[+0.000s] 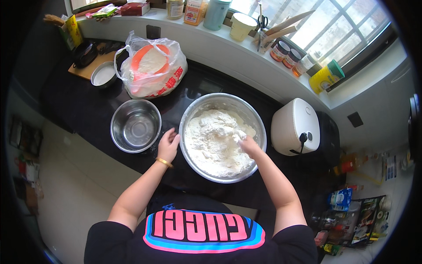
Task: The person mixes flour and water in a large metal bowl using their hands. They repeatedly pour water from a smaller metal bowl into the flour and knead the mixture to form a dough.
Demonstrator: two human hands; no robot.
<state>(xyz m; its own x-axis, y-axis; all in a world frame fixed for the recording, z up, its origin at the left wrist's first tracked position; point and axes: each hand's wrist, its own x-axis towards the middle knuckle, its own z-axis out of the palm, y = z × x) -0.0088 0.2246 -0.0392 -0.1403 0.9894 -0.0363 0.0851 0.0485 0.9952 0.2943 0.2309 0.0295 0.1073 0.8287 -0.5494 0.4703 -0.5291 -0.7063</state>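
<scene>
A large metal basin [223,180] stands on the black counter before me, holding a heap of white flour [211,145] with rough clumps in it. My right hand [249,145] reaches into the flour at the basin's right side. Its fingers are coated white, and how far they are closed is hidden. Beside the basin's left rim is my left hand [168,145], fingers loosely curved and thumb apart, holding nothing. Whether it touches the rim is unclear. A gold-coloured bracelet [164,162] circles the left wrist. Left of that hand sits a smaller steel pot [135,127], empty inside.
Behind the pot is a plastic bag [174,71] of flour with an orange scoop or bowl [136,61] inside. A small metal bowl [104,75] of white powder sits farther left. To the right stands a white rice cooker [290,128]. Jars and tubs line the windowsill [211,34].
</scene>
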